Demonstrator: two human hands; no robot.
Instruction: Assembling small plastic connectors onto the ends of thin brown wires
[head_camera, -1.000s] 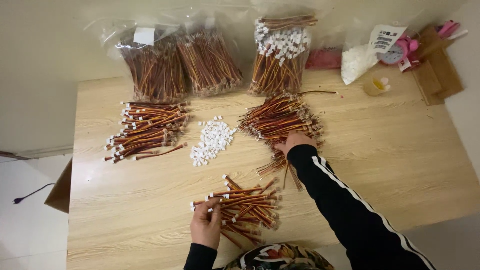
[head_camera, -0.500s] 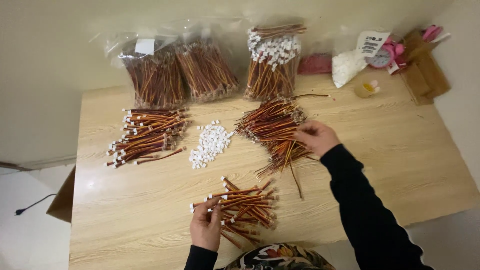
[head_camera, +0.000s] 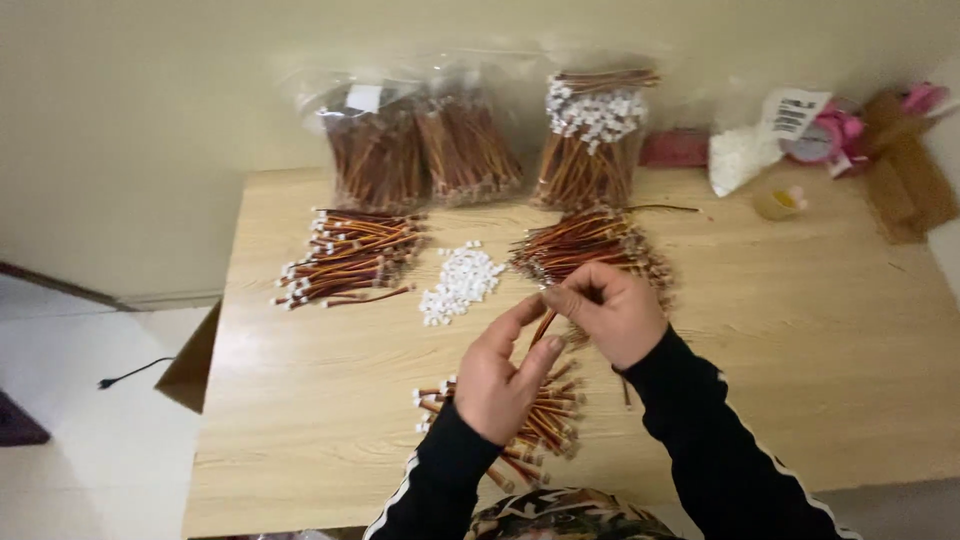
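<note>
Your two hands meet just in front of the white plugs. Your right hand pinches one thin wire with its fingers pressed together. Your left hand has fingers half spread, with the tips touching that wire lower down. The wire hangs in the air above the near pile, on the side away from the plugs. Hold the wire close to its end so it stays stiff. Keep both hands low over the surface. I cannot tell if a plug is on it.
</note>
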